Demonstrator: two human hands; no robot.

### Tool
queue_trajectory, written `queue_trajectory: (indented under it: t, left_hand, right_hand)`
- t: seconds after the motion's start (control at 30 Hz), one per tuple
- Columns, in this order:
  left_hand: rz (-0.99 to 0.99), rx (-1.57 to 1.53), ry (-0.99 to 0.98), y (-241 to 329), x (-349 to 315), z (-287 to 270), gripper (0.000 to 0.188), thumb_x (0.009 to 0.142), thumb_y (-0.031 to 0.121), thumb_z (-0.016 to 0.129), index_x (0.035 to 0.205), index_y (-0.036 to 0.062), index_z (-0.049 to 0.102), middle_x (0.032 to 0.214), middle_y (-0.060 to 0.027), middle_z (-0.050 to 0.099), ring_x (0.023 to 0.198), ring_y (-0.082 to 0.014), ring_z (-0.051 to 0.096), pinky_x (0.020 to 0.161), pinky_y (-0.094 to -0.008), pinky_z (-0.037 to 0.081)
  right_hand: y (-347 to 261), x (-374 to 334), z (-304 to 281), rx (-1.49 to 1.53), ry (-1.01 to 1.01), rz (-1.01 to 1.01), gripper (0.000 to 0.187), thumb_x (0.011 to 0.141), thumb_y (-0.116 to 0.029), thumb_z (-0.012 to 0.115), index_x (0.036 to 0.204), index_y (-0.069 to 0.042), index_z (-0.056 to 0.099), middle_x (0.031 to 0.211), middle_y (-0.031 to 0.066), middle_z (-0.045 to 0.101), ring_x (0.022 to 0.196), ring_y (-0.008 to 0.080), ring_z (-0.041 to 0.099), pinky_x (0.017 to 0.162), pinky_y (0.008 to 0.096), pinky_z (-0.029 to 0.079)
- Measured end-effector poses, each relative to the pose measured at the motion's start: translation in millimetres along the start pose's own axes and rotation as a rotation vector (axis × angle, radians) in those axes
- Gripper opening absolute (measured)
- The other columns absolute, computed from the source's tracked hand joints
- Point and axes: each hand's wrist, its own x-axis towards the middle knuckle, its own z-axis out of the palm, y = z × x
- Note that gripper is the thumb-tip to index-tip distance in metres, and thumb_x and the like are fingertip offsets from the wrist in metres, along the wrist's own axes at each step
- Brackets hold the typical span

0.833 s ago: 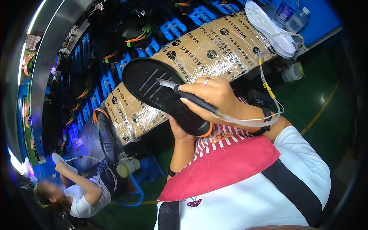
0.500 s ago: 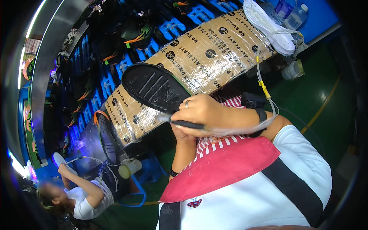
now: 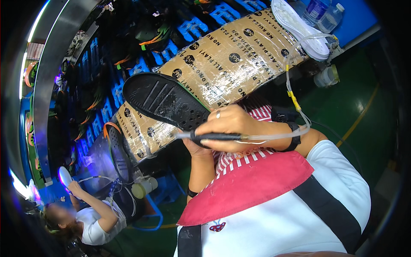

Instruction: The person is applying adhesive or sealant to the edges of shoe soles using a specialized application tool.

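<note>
A black shoe [image 3: 165,100], with slots and small holes in its upturned face, is held above the cardboard-covered table. My left hand [image 3: 196,147] grips its near end from below; most of its fingers are hidden by the shoe and my other hand. Closed around a black-handled glue brush [image 3: 218,137], my right hand [image 3: 233,126] is just above the shoe's near end. The brush's pale tip [image 3: 179,135] points left, beside the shoe's edge. A clear tube [image 3: 274,137] runs from its handle along my right forearm. Whitish wet streaks show on the shoe's face.
A white sole [image 3: 302,32] lies at the table's far right, near plastic bottles [image 3: 329,19]. Blue racks [image 3: 192,32] with dark shoes run behind the wrapped cardboard [image 3: 239,55]. Another shoe [image 3: 117,150] sits at left. A co-worker [image 3: 96,218] holds a white sole lower left.
The shoe has shifted left and tilted, so more of its holes show. My right hand's brush has come into clearer view, its tip slightly lower and further left. The co-worker's hands moved slightly.
</note>
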Motion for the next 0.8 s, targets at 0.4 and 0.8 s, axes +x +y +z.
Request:
queue_trajectory:
  t: [0.4,0.8]
  left_hand:
    - [0.088,-0.056,-0.291,15.2,10.6,54.1,0.067,0.081,0.058,0.052,0.126,0.0086,0.048,0.121,-0.0146,0.054,0.109,-0.0332,0.051,0.096,-0.0463,0.04]
    - [0.112,-0.074,-0.292,37.7,5.7,58.8,0.068,0.083,0.057,0.048,0.13,0.0071,0.042,0.121,-0.0198,0.052,0.109,-0.0369,0.052,0.091,-0.0466,0.045]
  right_hand:
    - [2.9,-9.7,1.7,0.3,-0.12,0.12,0.021,0.071,-0.008,0.071,0.09,-0.001,0.065,0.068,0.0111,0.062,0.06,0.0249,0.06,0.055,0.0322,0.047]
    - [4.1,-11.1,-7.2,0.411,-0.28,0.391,0.023,0.07,-0.013,0.07,0.09,-0.001,0.067,0.077,0.012,0.066,0.068,0.0209,0.064,0.062,0.0295,0.049]
